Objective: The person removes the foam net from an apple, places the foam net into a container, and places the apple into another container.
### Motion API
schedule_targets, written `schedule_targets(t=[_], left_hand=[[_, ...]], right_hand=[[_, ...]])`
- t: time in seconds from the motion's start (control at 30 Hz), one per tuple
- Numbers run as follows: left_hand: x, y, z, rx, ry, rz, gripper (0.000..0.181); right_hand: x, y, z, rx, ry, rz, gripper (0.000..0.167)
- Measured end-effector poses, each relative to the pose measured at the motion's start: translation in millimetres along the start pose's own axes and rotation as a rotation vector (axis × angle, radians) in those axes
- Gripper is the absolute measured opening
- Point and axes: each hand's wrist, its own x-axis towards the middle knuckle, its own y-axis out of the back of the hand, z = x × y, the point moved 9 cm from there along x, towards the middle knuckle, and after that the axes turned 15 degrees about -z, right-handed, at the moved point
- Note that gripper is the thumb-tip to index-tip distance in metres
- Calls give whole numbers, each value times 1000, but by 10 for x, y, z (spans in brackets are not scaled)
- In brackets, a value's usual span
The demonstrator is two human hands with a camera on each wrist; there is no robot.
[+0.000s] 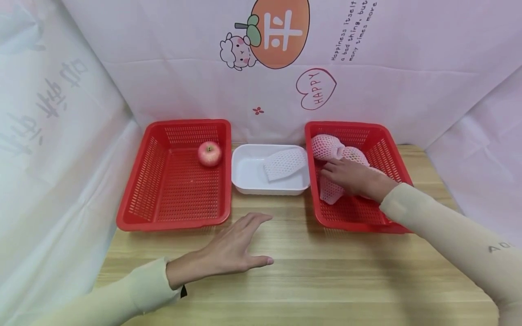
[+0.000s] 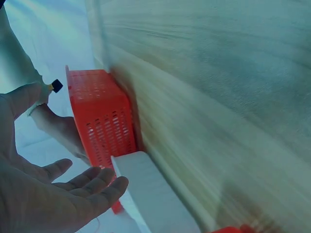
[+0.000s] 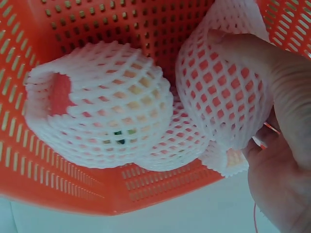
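My right hand [image 1: 352, 176] reaches into the right red basket [image 1: 359, 228] and grips an apple in a white foam net [image 3: 223, 87]. In the right wrist view the thumb lies across the net, while most of the fingers are hidden behind it. Beside it are other netted apples [image 3: 107, 104] in the same basket. Over the table in front of the white tray [image 1: 248, 158], my left hand [image 1: 228, 249] is held with fingers and thumb spread, touching nothing. A loose foam net [image 1: 285, 164] lies in that tray. One bare apple [image 1: 210, 154] sits in the left red basket [image 1: 175, 224].
The tray stands between the two baskets on a wooden table [image 1: 285, 285]. Behind them hangs a printed white cloth [image 1: 183, 86], and more cloth [image 1: 49, 136] runs along the left side.
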Motion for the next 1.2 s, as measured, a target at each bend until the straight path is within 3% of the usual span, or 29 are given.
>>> schedule_targets(t=[0.27, 0.5, 0.7, 0.87, 1.2], left_hand=[[-25, -83, -153, -20, 20, 33, 92], [-59, -122, -214, -28, 31, 41, 92], [-72, -100, -218, -33, 36, 44, 94], [-92, -82, -221, -33, 38, 53, 95], [-142, -151, -274, -34, 35, 68, 94]], right_hand=[[-37, -69, 142, 70, -75, -52, 95], [-152, 3, 160, 105, -99, -63, 99], [-305, 186, 167, 128, -150, -39, 110], [-408, 385, 98, 99, -159, 16, 104], [-616, 833, -301, 45, -94, 122, 101]])
